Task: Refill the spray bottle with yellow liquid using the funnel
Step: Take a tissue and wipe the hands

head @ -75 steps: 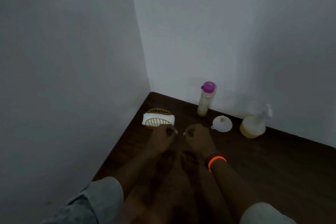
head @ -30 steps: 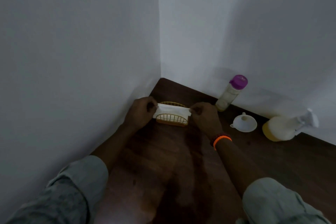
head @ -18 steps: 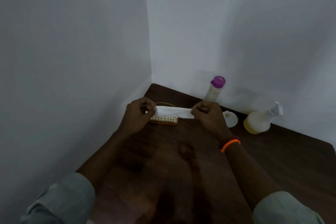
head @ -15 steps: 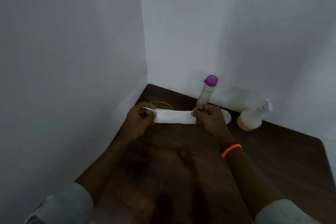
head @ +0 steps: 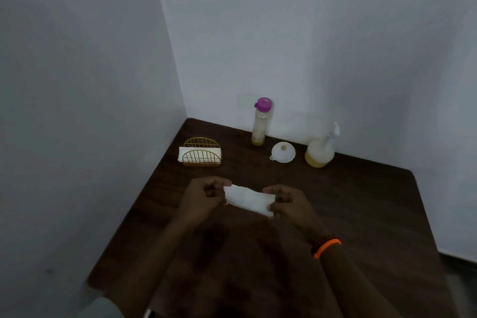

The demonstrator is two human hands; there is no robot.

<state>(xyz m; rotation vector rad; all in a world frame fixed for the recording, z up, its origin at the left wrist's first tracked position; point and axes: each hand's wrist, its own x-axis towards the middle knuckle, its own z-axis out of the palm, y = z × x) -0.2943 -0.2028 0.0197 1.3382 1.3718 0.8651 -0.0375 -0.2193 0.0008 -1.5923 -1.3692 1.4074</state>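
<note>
A folded white napkin (head: pixel 248 199) hangs between my hands above the dark wooden table (head: pixel 361 209). My left hand (head: pixel 204 197) pinches its left end and my right hand (head: pixel 289 202) pinches its right end. Against the back wall stands a tall clear bottle with a purple cap (head: pixel 260 121), with a little yellow liquid at its bottom. A white funnel (head: pixel 283 153) lies mouth-up on the table to its right. Further right stands the round spray bottle (head: pixel 320 152) with a white trigger head and yellow liquid low inside.
A gold wire napkin holder (head: pixel 202 156) with white napkins in it stands near the left wall. White walls close the table's left and back sides. The table's right edge (head: pixel 423 214) drops to the floor.
Both hands drew a napkin out of the gold holder and carried it toward me, away from the holder. The bottles and funnel have not moved.
</note>
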